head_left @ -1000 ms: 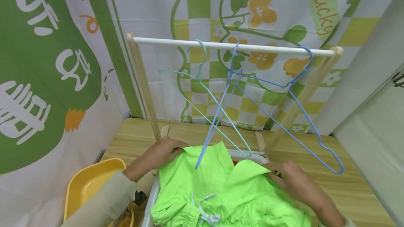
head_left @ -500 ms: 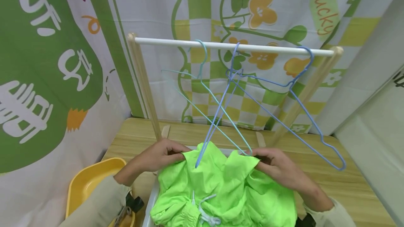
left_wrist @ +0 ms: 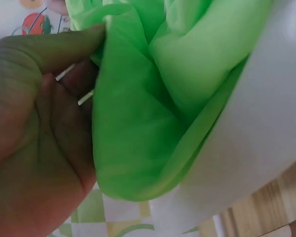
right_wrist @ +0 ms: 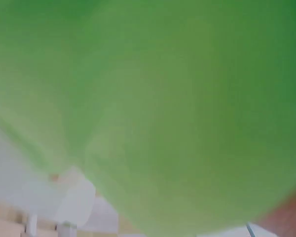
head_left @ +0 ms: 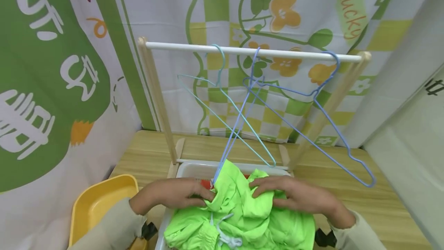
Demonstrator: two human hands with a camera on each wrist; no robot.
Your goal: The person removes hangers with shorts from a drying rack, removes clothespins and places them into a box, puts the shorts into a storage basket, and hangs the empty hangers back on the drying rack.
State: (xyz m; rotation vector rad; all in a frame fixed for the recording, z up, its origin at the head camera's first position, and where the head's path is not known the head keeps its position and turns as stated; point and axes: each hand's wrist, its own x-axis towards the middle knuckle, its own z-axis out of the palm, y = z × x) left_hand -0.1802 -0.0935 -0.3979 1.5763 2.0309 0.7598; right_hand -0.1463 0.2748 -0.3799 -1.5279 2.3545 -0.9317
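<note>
Bright green shorts (head_left: 239, 211) with a white drawstring lie bunched over a white plastic basket (head_left: 194, 167). At their left edge my left hand (head_left: 177, 193) pinches the cloth between thumb and fingers. The left wrist view shows this grip, the thumb on the rim of a hanging green fold (left_wrist: 133, 113). From the right, my right hand (head_left: 298, 196) holds a bunched fold, fingers over the top and thumb lower down. Green cloth (right_wrist: 163, 108) fills most of the right wrist view, blurred, and hides that hand's grip.
Behind the basket stands a wooden rack with a white rail (head_left: 187, 47). A teal hanger (head_left: 239, 111) and two blue hangers, one at the right (head_left: 333, 117), hang from it. One blue hanger's end reaches down to the shorts. A yellow bin (head_left: 104, 196) stands at the left.
Both hands have come lower and closer together, the right moving left. The two raised flaps of the shorts are folded inward, uncovering more of the basket's back rim and something red inside.
</note>
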